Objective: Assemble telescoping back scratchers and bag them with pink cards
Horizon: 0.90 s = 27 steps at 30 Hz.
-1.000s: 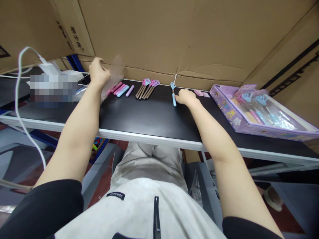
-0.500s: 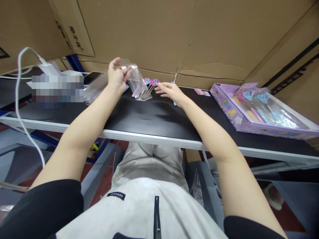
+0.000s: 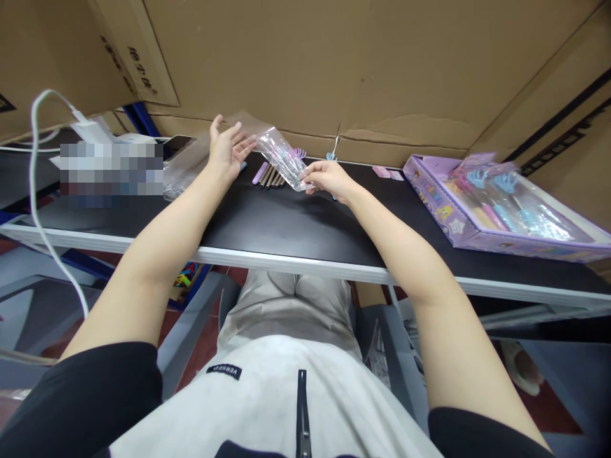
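Note:
A clear plastic bag stretches slantwise between my hands above the black table. My right hand pinches its lower end. At its upper end is my left hand, fingers spread and palm turned toward the bag, apparently not gripping it. Behind and below the bag lies a row of back scratchers with metal rods, a purple handle and a pink claw, partly covered by the bag. A single back scratcher with a light blue claw lies behind my right hand, which hides most of it.
More clear bags lie left of my left hand. A purple display box holding bagged back scratchers stands at the right. Small pink cards lie near the cardboard wall. A white cable hangs over the table's left side.
My right hand has closed on the bag's lower end, and the bag has swung right. My left hand's fingers have spread. More of the rods are uncovered.

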Available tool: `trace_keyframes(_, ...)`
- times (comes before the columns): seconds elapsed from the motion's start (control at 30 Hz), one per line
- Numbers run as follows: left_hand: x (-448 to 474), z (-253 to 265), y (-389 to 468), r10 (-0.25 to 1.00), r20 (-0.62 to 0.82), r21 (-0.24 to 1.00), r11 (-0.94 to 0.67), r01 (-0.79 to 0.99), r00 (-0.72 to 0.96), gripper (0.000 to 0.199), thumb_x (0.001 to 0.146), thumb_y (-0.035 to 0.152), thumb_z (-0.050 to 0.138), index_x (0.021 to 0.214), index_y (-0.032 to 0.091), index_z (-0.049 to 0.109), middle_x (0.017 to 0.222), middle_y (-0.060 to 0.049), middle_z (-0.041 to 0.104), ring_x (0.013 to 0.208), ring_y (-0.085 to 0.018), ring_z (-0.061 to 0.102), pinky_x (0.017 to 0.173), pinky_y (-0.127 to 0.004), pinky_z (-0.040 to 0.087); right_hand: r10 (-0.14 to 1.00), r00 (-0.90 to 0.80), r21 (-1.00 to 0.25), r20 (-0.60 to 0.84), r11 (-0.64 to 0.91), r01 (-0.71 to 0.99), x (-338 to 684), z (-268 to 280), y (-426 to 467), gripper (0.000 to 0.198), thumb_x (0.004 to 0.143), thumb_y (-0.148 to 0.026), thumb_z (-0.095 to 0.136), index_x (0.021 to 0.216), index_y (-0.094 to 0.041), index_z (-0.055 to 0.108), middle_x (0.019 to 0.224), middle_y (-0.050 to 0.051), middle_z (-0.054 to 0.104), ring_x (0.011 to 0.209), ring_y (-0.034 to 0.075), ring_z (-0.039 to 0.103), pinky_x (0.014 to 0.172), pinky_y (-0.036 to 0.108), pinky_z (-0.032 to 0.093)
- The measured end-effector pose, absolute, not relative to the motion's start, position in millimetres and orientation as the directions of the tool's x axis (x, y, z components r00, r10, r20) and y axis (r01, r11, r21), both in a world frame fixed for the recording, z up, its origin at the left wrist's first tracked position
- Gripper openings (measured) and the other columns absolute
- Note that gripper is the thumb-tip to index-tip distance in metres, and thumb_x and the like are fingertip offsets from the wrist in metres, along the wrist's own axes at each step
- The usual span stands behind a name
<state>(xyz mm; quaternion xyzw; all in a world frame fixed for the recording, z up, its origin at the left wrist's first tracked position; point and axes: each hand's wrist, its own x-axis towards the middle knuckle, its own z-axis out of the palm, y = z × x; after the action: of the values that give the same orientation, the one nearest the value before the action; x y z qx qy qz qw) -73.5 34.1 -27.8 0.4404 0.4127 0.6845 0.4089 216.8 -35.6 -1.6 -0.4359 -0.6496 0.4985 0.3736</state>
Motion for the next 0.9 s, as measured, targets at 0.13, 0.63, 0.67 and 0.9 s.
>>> trace_keyframes(0.13, -83, -23, 25, 0.932, 0.292, 0.955, -0.297, 0.01, -0.214, 0.123, 0.051, 0.089, 0.08, 0.156, 0.038, 0.042, 0.146, 0.001, 0.07, 0.136, -0.028, 0.061, 0.11, -0.051, 0.05, 0.948, -0.314, -0.968, 0.059, 0.13, 0.213, 224, -2, -30, 0.021, 0.081, 0.0, 0.078, 0.073, -0.016, 0.068, 0.066, -0.001, 0.069, 0.054, 0.009, 0.06, 0.062, 0.023, 0.061)
trace_keyframes(0.63, -41, -9, -10, 0.891, 0.24, 0.964, -0.266, -0.016, -0.386, 0.1, 0.077, 0.044, 0.073, 0.171, 0.039, 0.04, 0.171, 0.007, 0.055, 0.151, -0.032, 0.057, 0.117, -0.058, 0.053, 0.999, -0.041, -0.971, 0.012, 0.002, -0.241, 218, -6, -18, 0.018, 0.09, -0.01, 0.078, 0.089, -0.02, 0.063, 0.084, -0.002, 0.073, 0.085, 0.011, 0.072, 0.087, 0.027, 0.06)
trace_keyframes(0.67, -38, -7, -13, 0.89, 0.258, 0.962, -0.273, 0.015, -0.377, 0.099, 0.075, 0.048, 0.073, 0.169, 0.04, 0.043, 0.171, 0.007, 0.055, 0.153, -0.035, 0.056, 0.117, -0.06, 0.052, 0.999, -0.025, -0.969, 0.02, 0.014, -0.248, 218, -7, -16, 0.019, 0.089, -0.011, 0.079, 0.089, -0.02, 0.062, 0.085, -0.002, 0.073, 0.087, 0.011, 0.073, 0.088, 0.027, 0.06)
trace_keyframes(0.9, -36, 4, -21, 0.917, 0.398, 0.774, -0.312, 0.551, -0.04, 0.111, 0.061, 0.109, 0.047, 0.134, 0.029, 0.074, 0.14, -0.001, 0.077, 0.156, -0.034, 0.047, 0.109, -0.059, 0.045, 0.998, 0.02, -0.979, 0.062, 0.064, -0.192, 220, -3, -14, 0.017, 0.091, -0.013, 0.076, 0.09, -0.021, 0.061, 0.09, -0.001, 0.074, 0.096, 0.012, 0.075, 0.094, 0.027, 0.06)
